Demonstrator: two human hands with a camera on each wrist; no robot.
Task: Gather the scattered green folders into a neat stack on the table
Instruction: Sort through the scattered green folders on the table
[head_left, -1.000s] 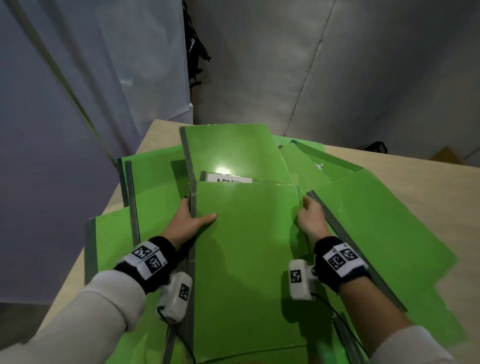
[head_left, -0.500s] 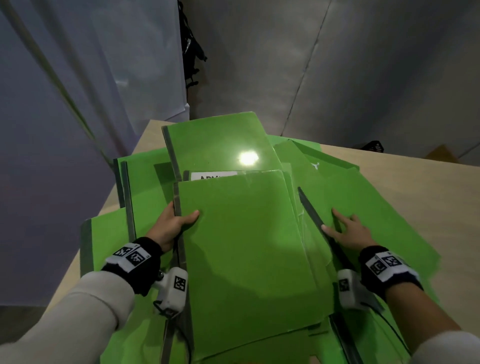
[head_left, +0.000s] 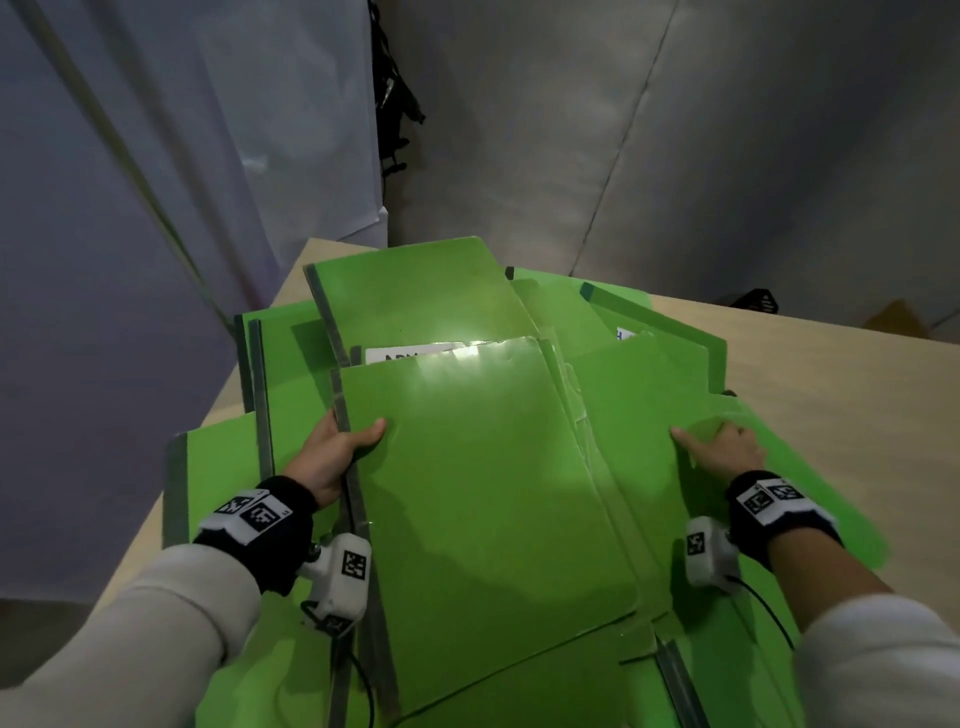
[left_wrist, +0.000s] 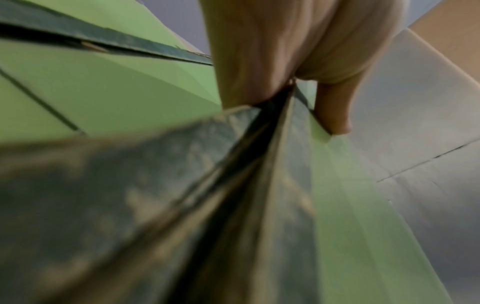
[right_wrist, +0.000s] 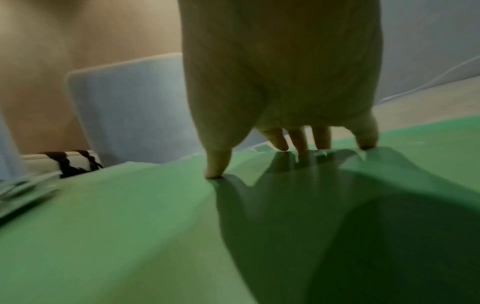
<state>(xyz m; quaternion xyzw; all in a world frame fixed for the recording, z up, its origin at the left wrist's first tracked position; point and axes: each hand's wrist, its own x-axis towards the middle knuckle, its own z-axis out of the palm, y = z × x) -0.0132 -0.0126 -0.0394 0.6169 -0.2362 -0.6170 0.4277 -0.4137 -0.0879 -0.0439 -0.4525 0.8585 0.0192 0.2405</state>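
with the left hand (head_left: 332, 457) pinching the top folder (head_left: 483, 493) by its spine, thumb on the cover, the right hand (head_left: 722, 449), fingers spread flat, should slide the side folder (head_left: 639, 405) inward under it on the table (head_left: 841, 374), edges meeting squarely.

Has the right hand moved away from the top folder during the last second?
Yes. The right hand went rightward, from the right edge of the top folder, which the left hand grips, out onto a folder lying further right.
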